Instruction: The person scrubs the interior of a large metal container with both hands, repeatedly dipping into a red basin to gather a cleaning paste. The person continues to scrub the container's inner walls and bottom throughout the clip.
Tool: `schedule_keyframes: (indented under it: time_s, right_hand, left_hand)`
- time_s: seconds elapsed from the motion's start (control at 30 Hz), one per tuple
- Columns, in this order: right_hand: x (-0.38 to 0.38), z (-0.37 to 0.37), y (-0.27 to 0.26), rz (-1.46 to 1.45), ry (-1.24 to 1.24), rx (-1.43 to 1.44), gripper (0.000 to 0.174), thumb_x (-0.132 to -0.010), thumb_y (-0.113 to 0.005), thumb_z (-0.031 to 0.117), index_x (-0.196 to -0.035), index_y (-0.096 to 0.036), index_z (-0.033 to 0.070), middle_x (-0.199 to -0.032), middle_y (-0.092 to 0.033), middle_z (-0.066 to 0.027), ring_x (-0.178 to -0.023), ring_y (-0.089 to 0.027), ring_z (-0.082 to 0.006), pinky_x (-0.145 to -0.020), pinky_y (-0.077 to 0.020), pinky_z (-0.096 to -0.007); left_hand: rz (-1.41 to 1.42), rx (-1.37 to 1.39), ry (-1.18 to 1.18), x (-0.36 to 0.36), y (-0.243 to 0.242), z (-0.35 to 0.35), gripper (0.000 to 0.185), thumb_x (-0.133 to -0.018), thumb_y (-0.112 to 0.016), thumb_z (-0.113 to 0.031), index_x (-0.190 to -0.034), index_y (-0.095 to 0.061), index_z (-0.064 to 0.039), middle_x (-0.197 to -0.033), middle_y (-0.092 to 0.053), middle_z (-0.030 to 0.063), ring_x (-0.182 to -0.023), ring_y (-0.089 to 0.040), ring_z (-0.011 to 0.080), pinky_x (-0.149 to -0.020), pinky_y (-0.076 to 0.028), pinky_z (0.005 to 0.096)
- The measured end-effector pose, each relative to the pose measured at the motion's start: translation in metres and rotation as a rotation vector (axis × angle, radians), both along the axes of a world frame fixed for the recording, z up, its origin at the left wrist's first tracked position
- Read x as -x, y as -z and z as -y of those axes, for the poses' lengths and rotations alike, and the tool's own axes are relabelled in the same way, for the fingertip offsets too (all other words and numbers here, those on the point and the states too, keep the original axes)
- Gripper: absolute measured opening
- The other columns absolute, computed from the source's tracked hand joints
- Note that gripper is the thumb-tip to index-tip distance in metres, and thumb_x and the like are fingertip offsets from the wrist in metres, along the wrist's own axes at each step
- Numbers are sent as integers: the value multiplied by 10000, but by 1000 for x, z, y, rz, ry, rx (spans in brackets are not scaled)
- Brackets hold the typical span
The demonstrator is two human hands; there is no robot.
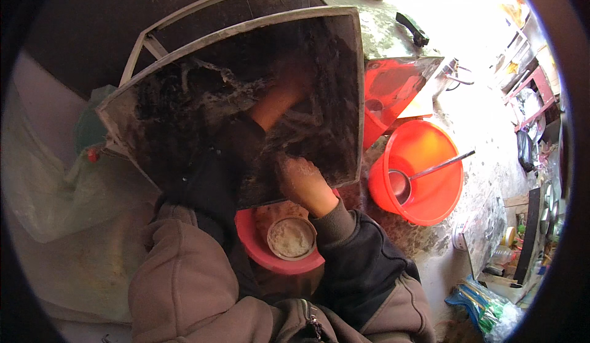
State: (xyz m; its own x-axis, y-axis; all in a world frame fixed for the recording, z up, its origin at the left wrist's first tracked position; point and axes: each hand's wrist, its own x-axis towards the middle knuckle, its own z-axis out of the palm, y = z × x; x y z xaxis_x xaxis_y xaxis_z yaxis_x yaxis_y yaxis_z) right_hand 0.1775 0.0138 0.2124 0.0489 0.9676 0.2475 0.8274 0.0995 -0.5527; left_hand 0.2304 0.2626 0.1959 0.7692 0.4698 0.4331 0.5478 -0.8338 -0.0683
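A large dark panel in a pale frame (221, 99) stands tilted before me, its face smeared with whitish streaks. My left hand (297, 78) is over the upper right of this face, dark and blurred; its fingers and anything in them cannot be made out. Lower down, my right hand (304, 179) is curled against the panel near its bottom edge, with whitish bits on the skin; its fingertips are hidden. Below the panel, a round bowl (292, 238) of whitish, lumpy matter is within a red plastic basin (258, 251), close to my right sleeve.
To the right stands a red plastic bucket (435, 177) with a long-handled metal ladle (442, 164) inside. A shiny sheet (403, 78) leans behind it. A black object (412, 30) lies on the grey surface beyond. Plastic sheeting (41, 182) hangs at left; a plastic bag (488, 308) lies lower right.
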Motion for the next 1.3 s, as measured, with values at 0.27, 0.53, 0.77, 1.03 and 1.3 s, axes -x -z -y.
schedule_keyframes:
  time_s: [0.27,0.53,0.77,1.03,1.3]
  right_hand:
    - [-16,-2,4,7,25,60,293,-739,-528,68,-1023,-535,-2,-833,-609,-205,-679,-614,-340,-579,-509,-423]
    - [-51,-135,13,-117,410,-413,524,-847,-439,106,-1315,-300,-87,-1310,-365,-296,-1241,-344,-401,-1047,-266,-426]
    - [-59,-177,57,-263,559,-550,515,-855,-399,75,-1338,-291,-65,-1333,-350,-272,-1250,-330,-395,-1054,-263,-412]
    - [-50,-141,46,135,729,-302,467,-843,-439,128,-1279,-380,-29,-1268,-411,-256,-1163,-405,-396,-982,-325,-454]
    - [-31,-53,-11,29,380,294,360,-771,-513,122,-1109,-518,-4,-1086,-548,-244,-988,-541,-401,-838,-438,-469]
  left_hand:
    - [-162,45,201,48,-20,55,435,-815,-535,-185,-1234,-507,-71,-1202,-493,240,-1079,-499,375,-920,-404,459]
    - [29,597,27,38,-52,6,366,-928,-404,-243,-1243,-513,-92,-1237,-512,199,-1137,-496,333,-963,-384,410]
    - [-286,703,333,14,-42,-44,416,-942,-384,-263,-1277,-453,-25,-1354,-408,179,-1223,-421,268,-1037,-305,361]
    - [-193,674,163,24,-26,-48,400,-935,-400,-267,-1255,-476,-39,-1303,-452,180,-1166,-459,299,-1006,-337,376]
    - [-151,598,-103,20,-22,-35,383,-929,-416,-272,-1233,-499,-54,-1252,-497,182,-1109,-498,330,-975,-369,391]
